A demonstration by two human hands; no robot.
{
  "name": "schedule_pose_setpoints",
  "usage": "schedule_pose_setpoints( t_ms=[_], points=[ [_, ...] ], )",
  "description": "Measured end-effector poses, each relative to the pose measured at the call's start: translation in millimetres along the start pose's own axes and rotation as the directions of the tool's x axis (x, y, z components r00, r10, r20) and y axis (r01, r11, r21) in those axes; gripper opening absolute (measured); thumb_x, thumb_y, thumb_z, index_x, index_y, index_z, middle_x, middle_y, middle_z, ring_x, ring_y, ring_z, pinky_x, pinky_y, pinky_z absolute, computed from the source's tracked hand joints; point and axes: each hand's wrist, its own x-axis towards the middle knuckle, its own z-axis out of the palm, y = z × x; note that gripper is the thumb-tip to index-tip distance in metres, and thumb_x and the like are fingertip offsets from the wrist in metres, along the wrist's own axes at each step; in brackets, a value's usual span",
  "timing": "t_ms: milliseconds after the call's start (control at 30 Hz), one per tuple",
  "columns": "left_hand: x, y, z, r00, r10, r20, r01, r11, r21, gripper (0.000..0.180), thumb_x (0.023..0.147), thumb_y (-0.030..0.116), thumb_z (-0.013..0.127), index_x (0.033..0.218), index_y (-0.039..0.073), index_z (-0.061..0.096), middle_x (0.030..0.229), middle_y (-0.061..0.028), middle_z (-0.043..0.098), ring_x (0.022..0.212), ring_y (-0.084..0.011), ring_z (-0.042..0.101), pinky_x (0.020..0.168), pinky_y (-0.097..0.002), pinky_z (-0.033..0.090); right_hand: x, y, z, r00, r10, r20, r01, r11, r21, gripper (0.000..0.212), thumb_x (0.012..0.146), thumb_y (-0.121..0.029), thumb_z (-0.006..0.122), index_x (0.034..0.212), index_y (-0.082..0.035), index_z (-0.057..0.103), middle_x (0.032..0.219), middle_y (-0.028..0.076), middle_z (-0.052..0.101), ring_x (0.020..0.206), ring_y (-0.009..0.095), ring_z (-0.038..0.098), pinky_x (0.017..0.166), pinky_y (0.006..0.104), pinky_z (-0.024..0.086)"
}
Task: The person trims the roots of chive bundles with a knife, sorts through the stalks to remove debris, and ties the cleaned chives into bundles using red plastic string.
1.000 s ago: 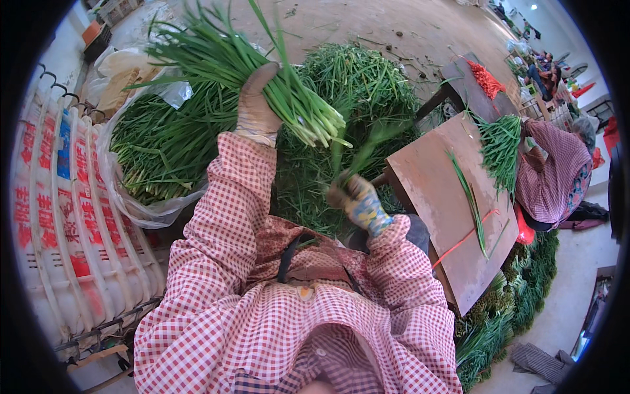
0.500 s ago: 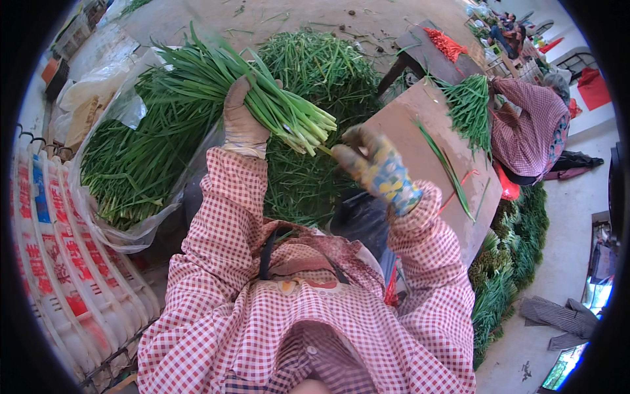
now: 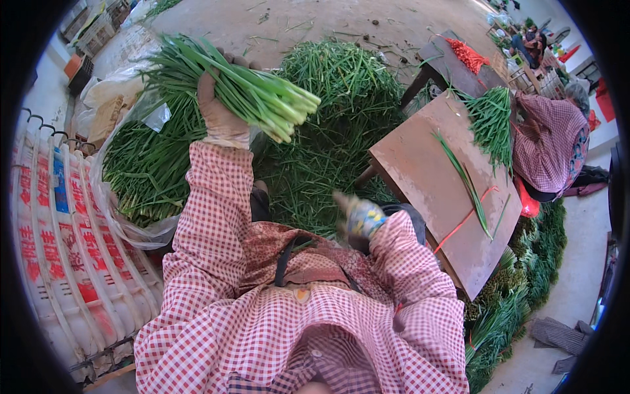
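Chive bunch (image 3: pixel 239 92) clenched in gloved left hand (image 3: pixel 220 115), raised above loose green pile (image 3: pixel 335 118); gloved right hand (image 3: pixel 357 215) blurred near lap, grip cannot tell; gathering step, likely needs tie from red string (image 3: pixel 459 223) on board (image 3: pixel 440 190) near edge.

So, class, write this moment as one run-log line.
left hand: gripping bunch of green stalks, raised | right hand: gloved, blurred, empty, near lap | brown board: loose stalks, red tie | below: heap of greens
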Motion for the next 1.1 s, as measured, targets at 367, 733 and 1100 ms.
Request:
schedule_pose_setpoints(
  t_ms=[367, 733, 1100],
  points=[
    [-100.4, -160.5, 33.6, 0.883, -0.441, -0.161, 0.42, 0.896, -0.145, 0.03, 0.083, 0.021, 0.063, 0.105, 0.0, 0.059, 0.099, -0.0109, 0.063, 0.092, -0.0285, 0.062, 0.084, -0.0416, 0.051, -74.7, 8.1, -100.7, 0.845, 0.113, -0.522, 0.12, 0.912, 0.393, 0.093, 0.063, -0.041, 0.082, 0.135, -0.002, 0.038, 0.115, 0.024, 0.058, 0.109, 0.035, 0.057, 0.096, 0.0454, 0.042],
    [-126.1, -334.9, 104.0, 0.763, -0.644, 0.057, 0.643, 0.746, -0.172, 0.027, 0.082, 0.02, 0.062, 0.105, 0.005, 0.06, 0.107, -0.009, 0.062, 0.103, -0.0264, 0.057, 0.095, -0.0451, 0.045, -207.8, 218.1, -26.5, 0.583, 0.329, -0.743, -0.126, 0.94, 0.317, 0.058, 0.067, -0.007, 0.067, 0.122, -0.009, 0.049, 0.091, 0.021, 0.064, 0.084, 0.04, 0.063, 0.07, 0.046, 0.051],
    [-0.6, -246.2, -8.6, 0.793, -0.46, -0.4, 0.556, 0.814, 0.169, 0.04, 0.092, 0.023, 0.053, 0.128, 0.007, 0.046, 0.136, -0.0111, 0.046, 0.127, -0.0305, 0.042, 0.106, -0.0448, 0.036, -242.3, 338.8, 37.4, 0.635, 0.719, -0.283, -0.619, 0.692, 0.371, 0.084, 0.069, -0.019, 0.072, 0.142, -0.011, 0.031, 0.119, 0.027, 0.055, 0.111, 0.04, 0.055, 0.093, 0.043, 0.047]
  ],
)
